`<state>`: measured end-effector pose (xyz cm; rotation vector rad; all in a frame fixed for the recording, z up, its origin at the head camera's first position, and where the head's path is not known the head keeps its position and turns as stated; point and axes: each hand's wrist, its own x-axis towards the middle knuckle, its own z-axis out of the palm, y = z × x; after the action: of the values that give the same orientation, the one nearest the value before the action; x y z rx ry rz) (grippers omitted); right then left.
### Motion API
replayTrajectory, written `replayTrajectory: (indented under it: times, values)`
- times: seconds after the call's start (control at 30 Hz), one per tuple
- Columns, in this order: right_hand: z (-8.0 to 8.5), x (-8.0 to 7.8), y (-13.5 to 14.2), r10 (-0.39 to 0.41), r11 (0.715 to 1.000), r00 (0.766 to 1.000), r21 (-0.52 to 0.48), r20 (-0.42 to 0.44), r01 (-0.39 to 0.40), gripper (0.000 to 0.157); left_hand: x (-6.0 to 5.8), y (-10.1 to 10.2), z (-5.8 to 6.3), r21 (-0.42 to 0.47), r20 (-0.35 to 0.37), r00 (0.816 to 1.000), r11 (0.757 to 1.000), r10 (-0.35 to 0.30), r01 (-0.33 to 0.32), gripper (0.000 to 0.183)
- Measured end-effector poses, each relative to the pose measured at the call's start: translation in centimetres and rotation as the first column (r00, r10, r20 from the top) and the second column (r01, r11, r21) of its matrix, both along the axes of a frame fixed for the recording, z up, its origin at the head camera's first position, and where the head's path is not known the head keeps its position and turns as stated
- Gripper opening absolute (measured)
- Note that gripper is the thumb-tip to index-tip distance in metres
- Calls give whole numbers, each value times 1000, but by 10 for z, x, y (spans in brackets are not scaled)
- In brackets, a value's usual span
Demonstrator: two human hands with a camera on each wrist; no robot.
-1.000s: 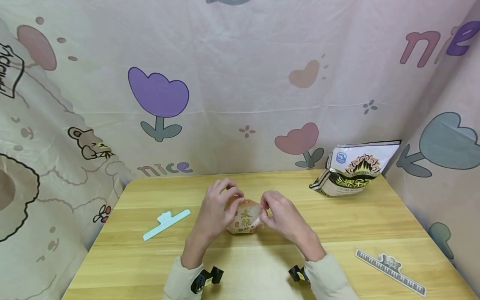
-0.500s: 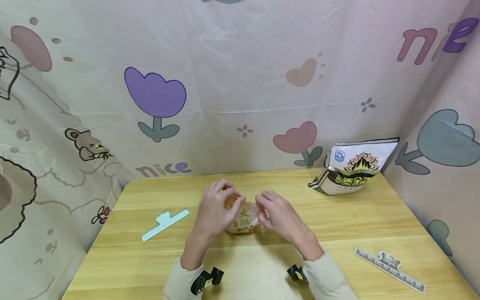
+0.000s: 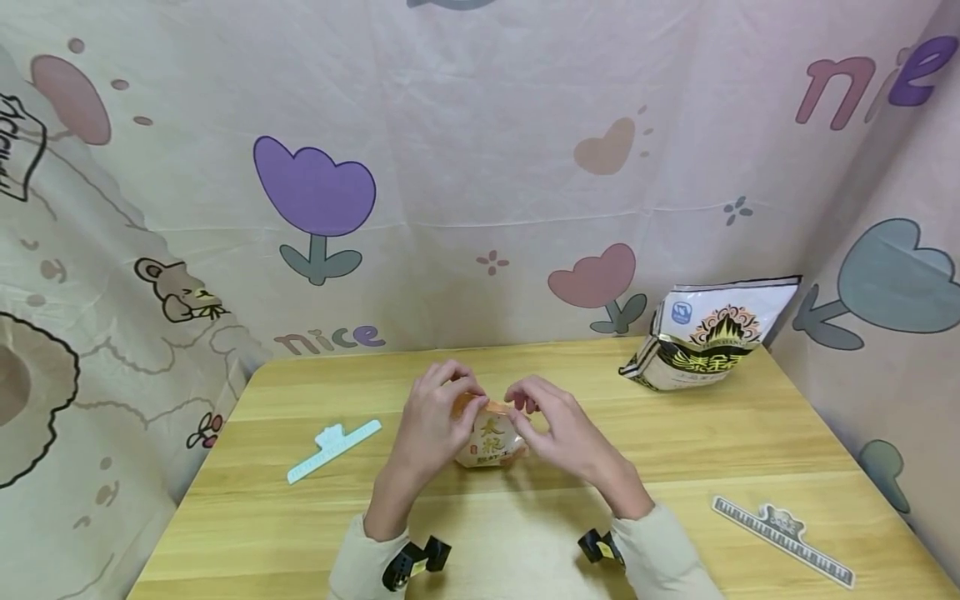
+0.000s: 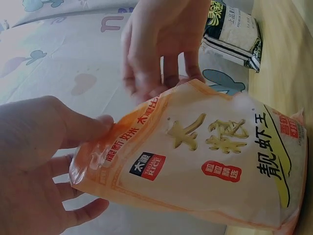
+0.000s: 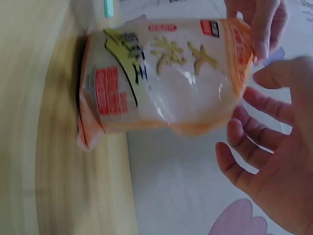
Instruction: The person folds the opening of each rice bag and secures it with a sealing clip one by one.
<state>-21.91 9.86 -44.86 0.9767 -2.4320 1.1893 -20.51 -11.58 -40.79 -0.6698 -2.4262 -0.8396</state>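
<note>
A small rice bag (image 3: 491, 446) with an orange top stands upright on the table between the hands. My left hand (image 3: 433, 421) pinches its top edge at the left corner, thumb (image 4: 93, 125) on the printed front. At the right end of that edge is my right hand (image 3: 562, 437), thumb and fingers apart. In the right wrist view its fingers (image 5: 249, 147) are spread beside the bag's top, the index fingertip close against the edge. Gold characters and a yellow-green band mark the bag's front.
A larger white and black rice bag (image 3: 705, 337) stands at the back right. A pale blue sealing clip (image 3: 333, 450) lies left on the wooden table (image 3: 510, 542), and a grey patterned clip (image 3: 783, 542) lies front right. A printed curtain (image 3: 450, 183) hangs behind.
My right hand has left its hold at the bag's upper right side, shifted left along the top and spread its thumb and fingers. The left hand keeps its pinch.
</note>
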Motion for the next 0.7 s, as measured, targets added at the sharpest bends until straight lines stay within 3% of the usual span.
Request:
replayTrajectory:
  times: [0.13,0.23,0.37,0.43,0.53,0.7]
  values:
    - [-1,1,-8,8,1000,999,-15,-42,-8,14,0,-1,0,7,-8,1000,1000,-8,8,8]
    - [-3,1,-13,-19,999,983,28,-182,24,14,0,-1,-1,16,-15,1000,1000,-10,10,8]
    - [-5,1,-20,-86,988,908,81,-410,130,9,1,-1,-1,20,-18,1000,1000,-2,3,8]
    - [-7,1,-23,-116,981,873,83,-474,175,6,1,0,-1,20,-19,1000,1000,-1,1,8]
    - [-8,1,-25,-154,973,847,69,-509,219,6,1,1,0,16,-25,1000,1000,-2,3,8]
    - [-9,1,-26,-209,962,837,47,-506,268,6,0,3,0,19,-52,999,1000,0,1,9]
